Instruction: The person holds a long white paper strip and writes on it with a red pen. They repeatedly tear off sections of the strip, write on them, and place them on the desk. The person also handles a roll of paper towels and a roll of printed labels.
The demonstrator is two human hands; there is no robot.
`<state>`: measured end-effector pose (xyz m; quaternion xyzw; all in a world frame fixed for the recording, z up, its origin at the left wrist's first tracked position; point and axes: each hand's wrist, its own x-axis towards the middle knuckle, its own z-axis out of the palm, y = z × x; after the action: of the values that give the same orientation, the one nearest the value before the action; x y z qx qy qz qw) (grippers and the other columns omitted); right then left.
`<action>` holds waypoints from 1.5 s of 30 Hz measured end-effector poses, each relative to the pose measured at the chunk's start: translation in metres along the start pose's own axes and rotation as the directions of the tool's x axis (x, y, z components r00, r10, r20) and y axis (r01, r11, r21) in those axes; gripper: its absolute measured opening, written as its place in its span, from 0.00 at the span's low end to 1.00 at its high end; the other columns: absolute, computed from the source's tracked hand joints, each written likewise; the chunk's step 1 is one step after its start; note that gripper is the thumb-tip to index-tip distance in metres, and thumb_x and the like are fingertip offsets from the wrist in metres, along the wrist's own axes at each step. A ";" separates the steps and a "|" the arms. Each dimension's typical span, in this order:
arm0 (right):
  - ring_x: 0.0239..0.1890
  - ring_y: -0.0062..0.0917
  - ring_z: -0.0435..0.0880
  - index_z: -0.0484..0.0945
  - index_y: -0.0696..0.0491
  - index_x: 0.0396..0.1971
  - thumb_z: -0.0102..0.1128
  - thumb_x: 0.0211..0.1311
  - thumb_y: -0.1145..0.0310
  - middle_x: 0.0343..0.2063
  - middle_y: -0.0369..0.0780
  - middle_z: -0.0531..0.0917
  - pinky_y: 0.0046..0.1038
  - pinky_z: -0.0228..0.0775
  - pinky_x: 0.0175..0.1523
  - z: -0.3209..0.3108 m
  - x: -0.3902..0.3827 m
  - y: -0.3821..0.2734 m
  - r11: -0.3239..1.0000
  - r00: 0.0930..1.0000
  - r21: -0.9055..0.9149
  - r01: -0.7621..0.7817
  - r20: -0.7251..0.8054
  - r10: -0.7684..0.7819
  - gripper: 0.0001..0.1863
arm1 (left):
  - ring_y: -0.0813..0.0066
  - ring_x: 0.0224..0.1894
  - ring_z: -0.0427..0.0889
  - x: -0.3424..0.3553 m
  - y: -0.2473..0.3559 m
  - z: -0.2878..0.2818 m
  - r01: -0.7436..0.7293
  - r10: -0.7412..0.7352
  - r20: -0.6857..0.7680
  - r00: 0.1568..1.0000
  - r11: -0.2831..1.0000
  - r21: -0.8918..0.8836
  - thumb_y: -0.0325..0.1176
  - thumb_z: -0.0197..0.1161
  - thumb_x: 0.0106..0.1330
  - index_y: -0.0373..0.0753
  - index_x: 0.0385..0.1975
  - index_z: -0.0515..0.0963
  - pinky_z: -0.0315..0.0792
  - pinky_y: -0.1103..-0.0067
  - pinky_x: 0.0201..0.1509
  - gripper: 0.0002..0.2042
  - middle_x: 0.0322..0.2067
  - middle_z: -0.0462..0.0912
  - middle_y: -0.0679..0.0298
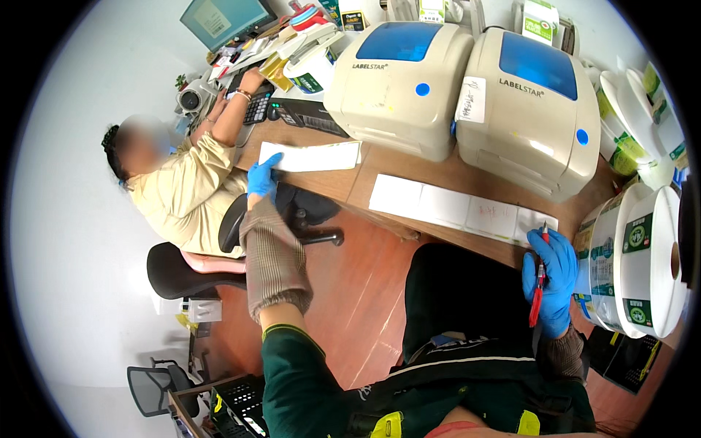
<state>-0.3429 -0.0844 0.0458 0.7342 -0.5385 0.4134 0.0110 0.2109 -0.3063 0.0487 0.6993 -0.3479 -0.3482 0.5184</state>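
My left hand (261,177), in a blue glove, is stretched forward, its fingers closed on the left end of a white label strip (314,155) at the desk's edge. My right hand (553,277), also gloved in blue, grips a red pen (539,285) over the right end of a second, longer strip (445,204) of white labels, which lies on the desk in front of me and has faint red writing on one segment. Two beige label printers (394,109) (526,146) with blue windows stand just behind both strips.
Large label rolls (650,270) stand at the right by the desk edge (343,190). At left a co-worker (193,197) in cream clothing reaches toward a keyboard (257,108) and monitor (219,18). Below are office chairs (168,270), a red-brown floor (350,292) and black crates (610,358).
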 end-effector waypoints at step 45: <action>0.35 0.35 0.80 0.77 0.54 0.43 0.61 0.54 0.77 0.34 0.43 0.80 0.29 0.71 0.41 -0.009 0.017 -0.010 0.975 0.964 0.132 -0.177 -0.175 0.198 0.14 | 0.90 0.24 0.66 -0.262 -0.022 0.172 -0.403 0.410 0.079 0.909 0.911 -0.091 0.20 0.65 0.56 0.31 0.38 0.79 0.63 0.91 0.31 0.10 0.22 0.74 0.75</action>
<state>-0.3388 -0.0892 0.0664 0.6370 -0.5775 0.5102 -0.0199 -0.0675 -0.1622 0.0228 0.5747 -0.4974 -0.2784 0.5872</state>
